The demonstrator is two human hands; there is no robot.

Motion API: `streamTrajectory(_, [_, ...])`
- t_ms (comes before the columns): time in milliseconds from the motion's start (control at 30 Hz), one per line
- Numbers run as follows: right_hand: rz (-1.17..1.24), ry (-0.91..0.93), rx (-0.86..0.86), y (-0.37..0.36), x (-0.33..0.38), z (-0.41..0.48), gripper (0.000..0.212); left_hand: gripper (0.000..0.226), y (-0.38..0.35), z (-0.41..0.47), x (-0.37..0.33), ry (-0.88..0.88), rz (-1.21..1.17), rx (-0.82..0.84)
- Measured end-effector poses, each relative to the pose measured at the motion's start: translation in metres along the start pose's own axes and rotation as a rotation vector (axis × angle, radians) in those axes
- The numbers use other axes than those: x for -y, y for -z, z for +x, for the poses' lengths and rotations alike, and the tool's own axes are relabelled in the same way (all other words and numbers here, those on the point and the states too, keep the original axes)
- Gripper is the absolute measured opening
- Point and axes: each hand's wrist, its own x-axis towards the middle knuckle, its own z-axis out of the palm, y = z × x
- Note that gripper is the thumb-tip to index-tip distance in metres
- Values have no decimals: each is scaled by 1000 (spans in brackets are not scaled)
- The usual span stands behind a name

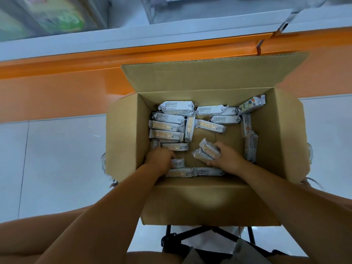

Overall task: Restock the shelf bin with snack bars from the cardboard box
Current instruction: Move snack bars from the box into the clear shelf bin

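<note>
Your corrugated cardboard box (276, 130) stands open, flaps splayed, before the glossy orange shelf base (57, 88). Flat oblong snack bars (167, 135) in crinkled white wrappers lie inside, most of them stacked by the left wall with long axes running left to right. Their fine print is too small to read. Your right hand (231, 159) pinches a pair of bars (206, 152) pointing far-left. Your left hand (159, 159) curls its fingers over a short bar (178, 163) near the near wall.

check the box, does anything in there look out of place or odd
One snack bar in the far right corner of the cardboard box stands out: it leans against the wall with colourful print showing, while the other bars show white backs. They lie at mixed angles; nothing looks torn or spilled.
</note>
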Motion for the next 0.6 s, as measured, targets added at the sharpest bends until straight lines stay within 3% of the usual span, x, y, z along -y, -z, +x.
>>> streamTrajectory(200, [149,-10,-63,4,16,-12,47,34,9,-13,-12,23,-509,-125])
streamTrajectory(333, [406,34,-128,7,42,-30,45,34,37,-28,-43,54,-1143,-95])
streamTrajectory(433, [436,130,-222,4,56,-44,35,31,53,-40,-63,3,-1522,-48])
streamTrajectory(600, [319,243,-335,12,75,-74,35,44,76,-62,-73,-100,-1572,-107])
